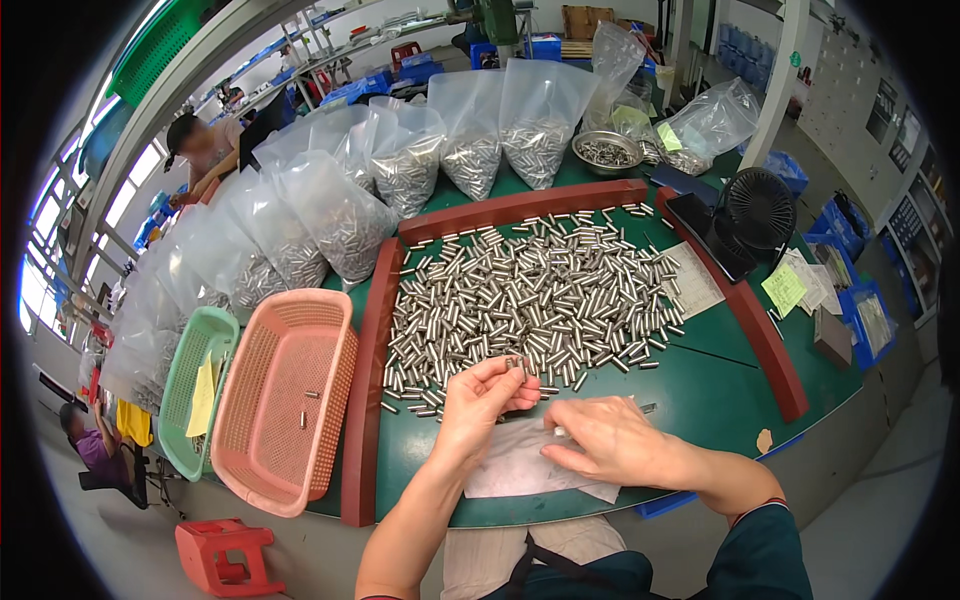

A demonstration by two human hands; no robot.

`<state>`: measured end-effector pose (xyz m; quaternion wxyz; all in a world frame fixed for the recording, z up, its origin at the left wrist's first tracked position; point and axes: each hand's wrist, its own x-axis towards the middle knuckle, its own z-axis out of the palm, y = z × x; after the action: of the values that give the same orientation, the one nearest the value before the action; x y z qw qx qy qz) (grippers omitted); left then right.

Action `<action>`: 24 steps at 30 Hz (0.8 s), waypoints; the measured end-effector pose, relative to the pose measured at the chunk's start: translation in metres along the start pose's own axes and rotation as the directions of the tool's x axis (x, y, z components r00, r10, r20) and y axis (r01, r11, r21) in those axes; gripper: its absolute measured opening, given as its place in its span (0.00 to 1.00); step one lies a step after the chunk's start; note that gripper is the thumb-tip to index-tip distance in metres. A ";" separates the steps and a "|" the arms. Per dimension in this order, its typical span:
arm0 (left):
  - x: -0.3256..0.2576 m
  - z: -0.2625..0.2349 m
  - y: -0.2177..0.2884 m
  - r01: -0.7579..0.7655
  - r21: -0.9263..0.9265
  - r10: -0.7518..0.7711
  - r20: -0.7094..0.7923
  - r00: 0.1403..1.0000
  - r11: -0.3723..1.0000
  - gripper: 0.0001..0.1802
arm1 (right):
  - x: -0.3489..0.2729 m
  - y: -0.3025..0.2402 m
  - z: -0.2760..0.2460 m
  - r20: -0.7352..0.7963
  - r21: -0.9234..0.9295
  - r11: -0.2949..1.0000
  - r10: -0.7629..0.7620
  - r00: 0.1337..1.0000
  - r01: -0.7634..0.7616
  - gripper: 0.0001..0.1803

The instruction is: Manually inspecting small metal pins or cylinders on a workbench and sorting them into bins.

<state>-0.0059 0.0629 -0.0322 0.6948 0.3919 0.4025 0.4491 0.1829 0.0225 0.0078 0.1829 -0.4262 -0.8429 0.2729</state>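
Observation:
My left hand (482, 398) is closed at the near edge of a broad heap of short metal cylinder pins (540, 290). Between its thumb and fingertips I see the ends of small metal pins. To its right, my right hand (615, 440) hovers low over a pale, crumpled cloth (510, 465), its fingers curled toward the thumb. A small whitish spot shows at those fingertips, too small to name. The cloth lies at the table's near edge, partly hidden beneath both hands.
Dark red bars (370, 400) frame the heap on the green table (690, 400). At left stand a pink basket (265, 400) with a few pins and a green basket (175, 410). Filled plastic bags (470, 130) line the back. A black fan (757, 210) stands right.

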 end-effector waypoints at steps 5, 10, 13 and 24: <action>0.001 -0.001 -0.001 0.038 -0.007 -0.038 0.012 0.999 0.999 0.10 | -0.001 0.009 0.011 0.072 -0.093 0.995 -0.040 0.997 0.047 0.12; 0.002 -0.002 -0.003 0.048 -0.003 -0.048 0.007 0.999 0.999 0.10 | -0.001 0.009 0.014 0.018 -0.085 0.989 -0.122 0.992 0.123 0.11; 0.000 -0.002 -0.002 0.049 0.002 -0.049 0.005 0.999 0.999 0.10 | -0.001 0.009 0.015 0.033 -0.106 0.987 -0.121 0.992 0.124 0.10; 0.001 -0.002 -0.002 0.040 0.010 -0.040 -0.015 0.999 0.999 0.07 | -0.009 0.017 -0.010 -0.127 -0.215 0.950 -0.257 0.958 0.226 0.12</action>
<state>-0.0070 0.0641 -0.0353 0.6987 0.3840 0.4176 0.4359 0.2043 0.0265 0.0043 0.2358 -0.3553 -0.8952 0.1296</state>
